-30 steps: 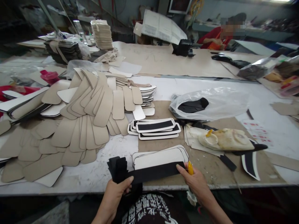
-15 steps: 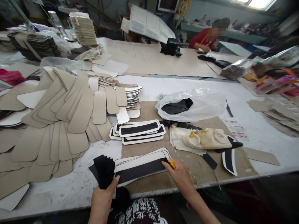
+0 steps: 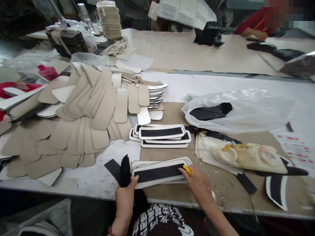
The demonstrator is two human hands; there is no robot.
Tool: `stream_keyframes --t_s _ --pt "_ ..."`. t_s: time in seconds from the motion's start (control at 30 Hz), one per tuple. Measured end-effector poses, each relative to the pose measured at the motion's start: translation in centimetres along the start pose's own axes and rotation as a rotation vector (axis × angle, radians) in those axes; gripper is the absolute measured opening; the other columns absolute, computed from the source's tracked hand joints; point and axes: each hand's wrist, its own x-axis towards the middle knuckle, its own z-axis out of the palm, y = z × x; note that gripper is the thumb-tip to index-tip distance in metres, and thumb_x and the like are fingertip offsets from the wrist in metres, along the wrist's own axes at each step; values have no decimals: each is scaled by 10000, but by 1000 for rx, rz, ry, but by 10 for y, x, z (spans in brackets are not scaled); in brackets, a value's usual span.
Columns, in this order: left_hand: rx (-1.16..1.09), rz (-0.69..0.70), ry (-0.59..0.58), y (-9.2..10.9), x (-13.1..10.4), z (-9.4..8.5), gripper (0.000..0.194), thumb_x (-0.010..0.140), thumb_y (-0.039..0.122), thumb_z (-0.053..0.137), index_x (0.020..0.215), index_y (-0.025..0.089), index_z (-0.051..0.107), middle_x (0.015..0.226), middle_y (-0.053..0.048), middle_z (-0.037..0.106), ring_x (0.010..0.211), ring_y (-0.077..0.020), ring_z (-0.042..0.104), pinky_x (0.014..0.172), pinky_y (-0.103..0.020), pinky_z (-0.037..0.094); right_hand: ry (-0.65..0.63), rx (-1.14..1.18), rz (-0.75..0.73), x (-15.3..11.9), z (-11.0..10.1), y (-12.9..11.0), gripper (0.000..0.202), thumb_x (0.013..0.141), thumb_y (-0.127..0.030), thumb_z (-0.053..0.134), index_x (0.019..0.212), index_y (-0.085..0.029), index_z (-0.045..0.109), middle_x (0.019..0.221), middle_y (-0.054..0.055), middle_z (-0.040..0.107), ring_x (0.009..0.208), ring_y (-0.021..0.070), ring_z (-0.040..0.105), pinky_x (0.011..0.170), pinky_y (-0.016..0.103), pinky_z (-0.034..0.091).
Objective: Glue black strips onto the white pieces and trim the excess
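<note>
My left hand (image 3: 125, 200) is closed around a bundle of black strips (image 3: 125, 172), some standing up and one sticking out to the left. Its thumb rests at the left end of a single black strip (image 3: 157, 174), which lies along the top white-edged panel (image 3: 147, 185) of a small stack. At the strip's right end, the fingertips of my right hand (image 3: 200, 186) press down. A small yellow tool (image 3: 187, 170) is held in that hand; most of it is hidden. Just behind lies a pile of white panels with black strips (image 3: 162, 132).
Many beige panels (image 3: 81, 131) spread over the left side. A clear plastic bag (image 3: 258, 109) with black pieces lies at the back right. In front of it sits a stained cream plastic container (image 3: 261, 157). Across the table is a co-worker's red sleeve (image 3: 251, 21).
The view has swung, so everything sits differently in the picture. The black strip now lies inside the panel's white edge rather than along its near side. The left-hand bundle has turned and looks narrower.
</note>
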Motion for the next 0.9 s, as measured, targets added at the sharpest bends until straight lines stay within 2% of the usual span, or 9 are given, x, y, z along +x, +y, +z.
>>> stream_keyframes --t_s 0.13,0.5,0.73,0.9 --pt "-59 -6 36 -7 2 3 400 488 403 748 722 95 650 609 -32 631 618 -205 605 545 -284 459 -45 9 2 1 -1 1 342 808 -540 436 708 -230 543 636 17 587 556 184 541 509 280 299" --pt "-182 -22 45 -15 4 4 329 476 314 766 698 113 630 618 -4 620 620 -151 575 655 -286 455 -156 9 40 4 -6 -1 305 797 -511 481 716 -222 535 666 14 610 590 187 567 526 274 305" --pt "-163 -74 83 -14 3 6 341 457 296 766 721 116 647 692 -35 659 695 -184 609 742 -317 470 -130 18 23 3 -5 -2 288 844 -451 436 711 -213 527 669 20 601 614 180 564 561 267 325" --pt "-124 -151 90 -9 2 7 383 440 308 774 752 123 653 725 -51 673 748 -225 623 728 -336 486 -88 31 17 3 0 -2 275 851 -427 440 714 -204 526 671 23 603 634 180 568 576 262 327"
